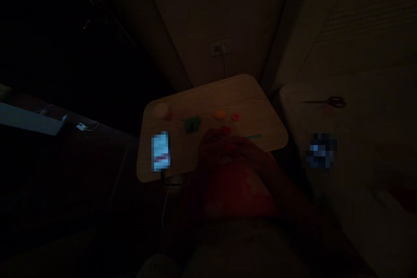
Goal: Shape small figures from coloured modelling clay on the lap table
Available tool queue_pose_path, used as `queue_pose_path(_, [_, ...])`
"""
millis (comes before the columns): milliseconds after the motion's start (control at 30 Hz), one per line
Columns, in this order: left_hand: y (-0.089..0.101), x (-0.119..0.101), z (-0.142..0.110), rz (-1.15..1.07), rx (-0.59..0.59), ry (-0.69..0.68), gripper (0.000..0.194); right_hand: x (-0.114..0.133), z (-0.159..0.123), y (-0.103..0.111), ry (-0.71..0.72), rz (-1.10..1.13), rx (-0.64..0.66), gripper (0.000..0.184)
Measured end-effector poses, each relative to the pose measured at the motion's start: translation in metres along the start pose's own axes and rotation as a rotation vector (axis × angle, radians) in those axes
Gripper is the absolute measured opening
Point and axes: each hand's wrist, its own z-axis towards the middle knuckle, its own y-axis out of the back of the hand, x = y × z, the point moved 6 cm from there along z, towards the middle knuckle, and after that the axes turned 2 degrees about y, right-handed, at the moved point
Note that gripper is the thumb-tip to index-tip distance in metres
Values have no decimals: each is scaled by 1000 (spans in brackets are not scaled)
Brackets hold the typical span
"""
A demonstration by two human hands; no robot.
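Note:
The scene is very dark. My left hand (211,145) and my right hand (249,150) are held close together over the near edge of a small wooden table (260,104). Their fingers cannot be made out in the gloom. Just beyond the fingertips lies a small red lump (224,130). Further back on the table are a green lump (191,123), an orange lump (220,114) and a pink flower-like piece (235,117). A thin green stick (256,137) lies by my right hand.
A phone (160,151) with a lit screen lies at the table's near left, its cable (166,202) hanging down. A pale cup (162,110) stands at the back left. Scissors (329,102) lie on a pale surface to the right. A wall socket (219,47) is behind the table.

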Motion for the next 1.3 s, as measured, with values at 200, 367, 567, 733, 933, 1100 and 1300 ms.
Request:
queue_pose_path(200, [-1, 3, -1, -53, -8, 49, 22, 1, 0, -3, -18, 0, 39, 37])
queue_pose_path(367, [-3, 3, -1, -92, 6, 46, 19, -4, 1, -7, -66, 60, 66, 35])
queue_pose_path(567, [-7, 0, 1, -97, 37, 15, 29, -13, 2, -9, -115, 179, 88, 39])
queue_pose_path(733, [-8, -5, 2, -97, 38, -16, 22, -16, 4, -6, -104, 174, 92, 34])
queue_pose_path(933, [-6, -5, 2, -79, 17, -24, 21, -21, 6, -1, -142, 166, 80, 39])
queue_pose_path(1100, [-5, -6, 2, -53, 21, -15, 27, -20, 5, 2, -121, 147, 70, 35])
queue_pose_path(1300, [-6, -7, 1, -86, 15, 0, 22, -18, 5, -3, -101, 166, 50, 36])
